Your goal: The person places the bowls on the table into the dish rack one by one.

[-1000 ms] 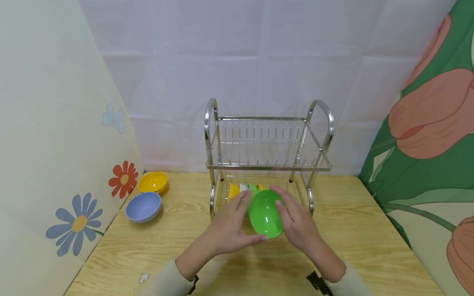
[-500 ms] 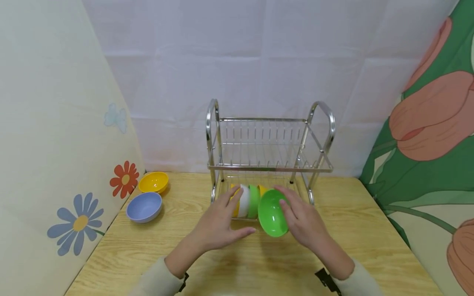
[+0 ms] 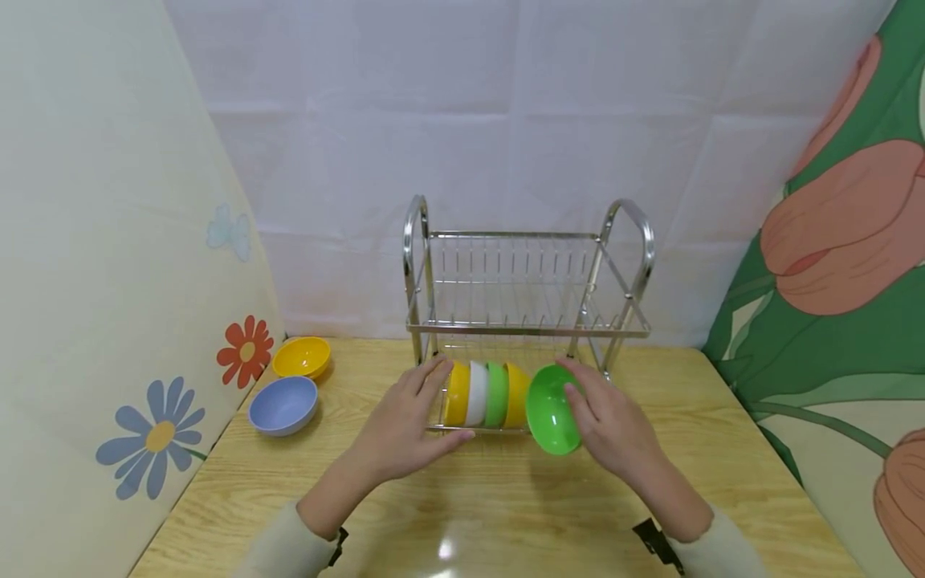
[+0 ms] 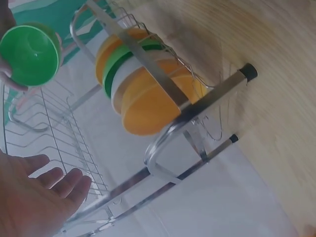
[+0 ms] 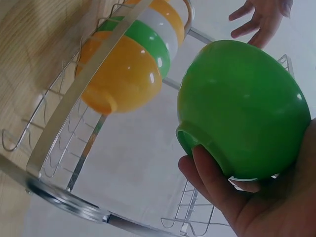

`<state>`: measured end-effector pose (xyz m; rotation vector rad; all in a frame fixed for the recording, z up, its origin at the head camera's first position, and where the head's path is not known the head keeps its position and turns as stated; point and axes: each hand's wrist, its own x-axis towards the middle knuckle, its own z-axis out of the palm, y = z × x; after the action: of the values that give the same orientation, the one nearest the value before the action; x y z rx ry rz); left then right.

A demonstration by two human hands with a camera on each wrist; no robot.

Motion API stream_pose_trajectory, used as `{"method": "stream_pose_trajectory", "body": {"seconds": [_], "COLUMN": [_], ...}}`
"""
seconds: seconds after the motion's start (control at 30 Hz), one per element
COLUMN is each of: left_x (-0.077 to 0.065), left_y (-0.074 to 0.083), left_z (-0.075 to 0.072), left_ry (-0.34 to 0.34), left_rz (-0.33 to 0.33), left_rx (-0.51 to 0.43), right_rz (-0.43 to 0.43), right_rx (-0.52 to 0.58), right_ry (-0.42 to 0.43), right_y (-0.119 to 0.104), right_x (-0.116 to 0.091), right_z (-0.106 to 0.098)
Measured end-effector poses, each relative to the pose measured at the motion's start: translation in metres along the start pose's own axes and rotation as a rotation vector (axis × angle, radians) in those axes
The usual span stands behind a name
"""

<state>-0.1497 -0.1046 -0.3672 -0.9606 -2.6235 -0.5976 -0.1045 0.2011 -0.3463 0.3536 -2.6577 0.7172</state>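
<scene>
Now the right hand [image 3: 616,423] alone grips the green bowl [image 3: 552,413], shifted toward three o'clock, uncovering the bowl row [image 3: 496,396]. The left hand [image 3: 397,427], fingers relaxed, apparently touches nothing.

Free gap between bowl row [image 3: 496,395] and right rack post [image 3: 642,277]; upper tier [image 3: 513,330] overhead

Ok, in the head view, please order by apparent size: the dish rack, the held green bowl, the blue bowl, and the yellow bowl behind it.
1. Dish rack
2. Green bowl and blue bowl: too close to rank
3. Yellow bowl, perhaps smaller-looking because farther away
</scene>
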Motion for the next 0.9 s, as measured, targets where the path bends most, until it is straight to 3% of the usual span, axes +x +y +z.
{"method": "stream_pose_trajectory", "body": {"seconds": [0.43,0.9], "left_x": [-0.001,0.007], "left_y": [-0.023,-0.038], "left_z": [-0.027,-0.056], "left_ry": [0.078,0.145], "left_rz": [-0.033,-0.074], "left_rx": [0.029,0.024], "right_rz": [0.039,0.093], "right_rx": [-0.077,-0.116], "right_ry": [-0.039,-0.077], "right_y": [0.014,0.027], "right_x": [0.004,0.014], "right_z": [-0.011,-0.008]}}
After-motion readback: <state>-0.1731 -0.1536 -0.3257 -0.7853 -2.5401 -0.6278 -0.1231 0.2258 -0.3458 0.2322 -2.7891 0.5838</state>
